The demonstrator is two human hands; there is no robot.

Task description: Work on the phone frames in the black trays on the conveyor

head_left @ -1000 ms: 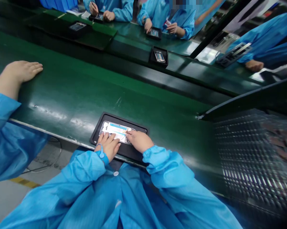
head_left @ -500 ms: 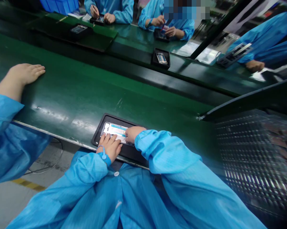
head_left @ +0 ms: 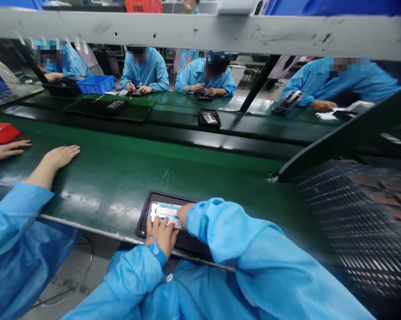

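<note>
A black tray (head_left: 143,221) lies at the near edge of the green bench, with a flat white-and-blue device (head_left: 168,210) inside it. My left hand (head_left: 161,232), with a blue wrist strap, rests on the device's near side, fingers spread. At the device's right end is my right hand (head_left: 183,215), largely covered by its blue sleeve; its fingertips are hidden, so whether they hold anything cannot be seen.
A neighbour's hand (head_left: 61,156) lies flat on the bench (head_left: 120,164) at left, near a red object (head_left: 2,132). Stacked clear plastic trays (head_left: 354,222) stand at right. Across the bench, several people work near a small black tray (head_left: 210,124).
The view has tilted up, so the bench and my hands sit lower and more of the far side shows. My hands remain at the device, the right one now more hidden by its sleeve.
</note>
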